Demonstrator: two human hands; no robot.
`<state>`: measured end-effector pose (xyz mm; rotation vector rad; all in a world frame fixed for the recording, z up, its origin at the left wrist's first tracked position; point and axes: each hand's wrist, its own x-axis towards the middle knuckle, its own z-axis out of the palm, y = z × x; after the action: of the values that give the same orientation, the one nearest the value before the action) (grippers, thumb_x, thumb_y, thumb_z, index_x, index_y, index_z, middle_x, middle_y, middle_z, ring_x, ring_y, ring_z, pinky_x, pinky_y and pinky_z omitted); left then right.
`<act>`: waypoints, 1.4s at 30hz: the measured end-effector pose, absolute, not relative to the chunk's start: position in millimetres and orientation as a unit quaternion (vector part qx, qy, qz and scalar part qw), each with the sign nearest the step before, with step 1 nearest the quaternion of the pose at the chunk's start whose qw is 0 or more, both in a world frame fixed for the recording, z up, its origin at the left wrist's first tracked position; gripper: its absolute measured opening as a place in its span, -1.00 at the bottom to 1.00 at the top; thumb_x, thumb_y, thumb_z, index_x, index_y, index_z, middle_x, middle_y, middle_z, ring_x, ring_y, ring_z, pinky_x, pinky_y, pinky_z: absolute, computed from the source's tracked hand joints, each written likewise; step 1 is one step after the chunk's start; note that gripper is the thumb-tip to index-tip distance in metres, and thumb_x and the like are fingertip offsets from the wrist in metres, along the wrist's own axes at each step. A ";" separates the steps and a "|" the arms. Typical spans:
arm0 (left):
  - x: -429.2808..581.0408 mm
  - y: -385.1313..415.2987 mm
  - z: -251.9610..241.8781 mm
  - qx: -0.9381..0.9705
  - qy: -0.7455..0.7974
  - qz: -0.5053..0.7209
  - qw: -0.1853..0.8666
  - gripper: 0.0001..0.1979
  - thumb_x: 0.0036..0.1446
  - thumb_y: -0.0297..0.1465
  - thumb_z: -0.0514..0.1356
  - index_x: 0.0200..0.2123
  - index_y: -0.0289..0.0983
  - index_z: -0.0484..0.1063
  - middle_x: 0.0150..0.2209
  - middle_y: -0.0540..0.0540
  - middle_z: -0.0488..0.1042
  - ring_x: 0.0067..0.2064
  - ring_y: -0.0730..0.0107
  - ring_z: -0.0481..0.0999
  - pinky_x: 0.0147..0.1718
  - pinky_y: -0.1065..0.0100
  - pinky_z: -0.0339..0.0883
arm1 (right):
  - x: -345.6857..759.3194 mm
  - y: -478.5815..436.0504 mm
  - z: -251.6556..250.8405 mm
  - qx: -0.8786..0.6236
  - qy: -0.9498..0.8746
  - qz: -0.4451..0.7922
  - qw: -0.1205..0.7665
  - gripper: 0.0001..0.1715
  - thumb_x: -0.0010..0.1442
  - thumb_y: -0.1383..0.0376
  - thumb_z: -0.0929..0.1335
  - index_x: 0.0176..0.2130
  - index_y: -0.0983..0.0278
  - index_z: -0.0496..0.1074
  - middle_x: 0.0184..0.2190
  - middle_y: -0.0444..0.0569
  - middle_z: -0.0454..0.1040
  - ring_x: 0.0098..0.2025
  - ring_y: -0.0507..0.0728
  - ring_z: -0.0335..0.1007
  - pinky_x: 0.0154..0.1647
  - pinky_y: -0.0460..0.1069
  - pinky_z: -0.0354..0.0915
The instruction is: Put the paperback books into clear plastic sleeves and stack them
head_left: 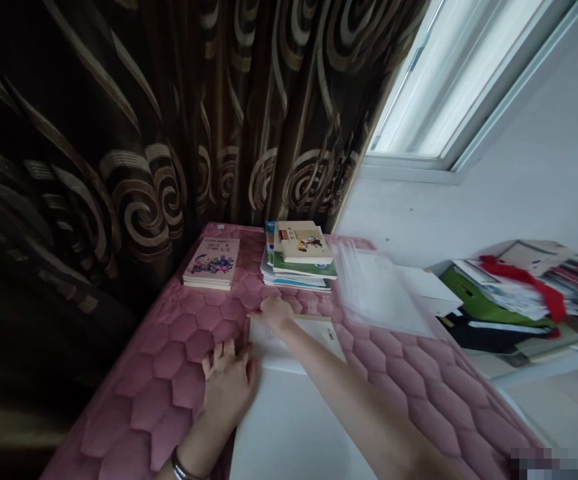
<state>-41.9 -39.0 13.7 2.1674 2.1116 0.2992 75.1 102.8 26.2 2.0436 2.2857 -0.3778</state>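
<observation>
- As I lean over the pink quilted pad [169, 387], the white book [275, 350] lies right under my right hand [271, 312], at its far left corner, with my left hand [229, 377] beside its near left edge.
- Nearer me, a smooth, plain white surface [283, 427] runs on from the book toward my body.
- Stitched hexagons puff up across the pad; the book is flat, pale and four-cornered, with small print on its face.
- Past my hands sit a short pile of thin books [212, 263] and a taller, mixed stack [299, 270]; to the right lie limp, see-through plastic sheets [383, 293].
- My left fingers are loosely spread and a little bent, gripping nothing; a shiny bracelet [181, 465] rings that wrist.
- My right forearm slants across the book, its fingers bent at the corner; with the blur, I can't tell whether they pinch the edge.
</observation>
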 end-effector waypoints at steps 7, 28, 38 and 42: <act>-39.7 -37.9 12.2 0.706 0.698 0.105 0.059 -0.61 0.29 -0.26 -0.07 0.02 -0.09 0.47 0.00 -0.20 0.41 0.06 0.08 0.31 0.04 0.02 0.07 | 77.2 95.1 20.9 0.628 0.769 -0.113 0.018 -0.49 0.17 -0.08 0.32 -0.25 0.27 0.59 -0.25 0.17 0.60 -0.11 0.26 0.51 -0.15 0.01 0.34; -37.5 -38.0 18.8 0.715 0.697 0.049 -0.023 -0.61 0.29 -0.30 -0.05 0.06 -0.10 0.44 0.03 -0.22 0.42 0.05 0.04 0.34 0.01 -0.04 0.14 | 215.2 6.1 11.3 0.692 0.679 -0.176 -0.169 -0.81 0.06 0.12 0.41 -0.33 0.16 0.53 -0.33 -0.13 0.57 -0.18 0.11 0.44 -0.11 -0.02 0.17; 71.8 -37.5 43.3 0.846 0.525 0.011 0.090 -0.53 0.25 -0.43 -0.03 0.21 -0.41 0.25 0.32 -0.29 0.11 0.35 0.09 0.04 0.29 0.08 -0.08 | 226.5 6.0 3.3 0.682 0.674 -0.215 -0.188 -0.80 0.05 0.26 0.38 -0.25 0.18 0.53 -0.32 -0.12 0.56 -0.23 0.08 0.46 -0.23 -0.08 0.24; 113.8 -38.5 31.3 0.840 0.520 0.021 0.151 -0.39 0.25 -0.24 0.01 0.27 -0.48 0.12 0.29 -0.41 0.13 0.32 0.00 0.11 0.26 0.05 0.00 | 251.1 17.6 12.8 0.635 0.696 -0.276 -0.193 -0.69 0.09 0.42 0.28 -0.23 0.21 0.55 -0.26 -0.11 0.59 -0.23 0.06 0.47 -0.19 -0.09 0.28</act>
<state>113.8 -38.5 31.3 2.4127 1.4924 0.0589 251.1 17.6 12.8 2.2831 2.5023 -0.9927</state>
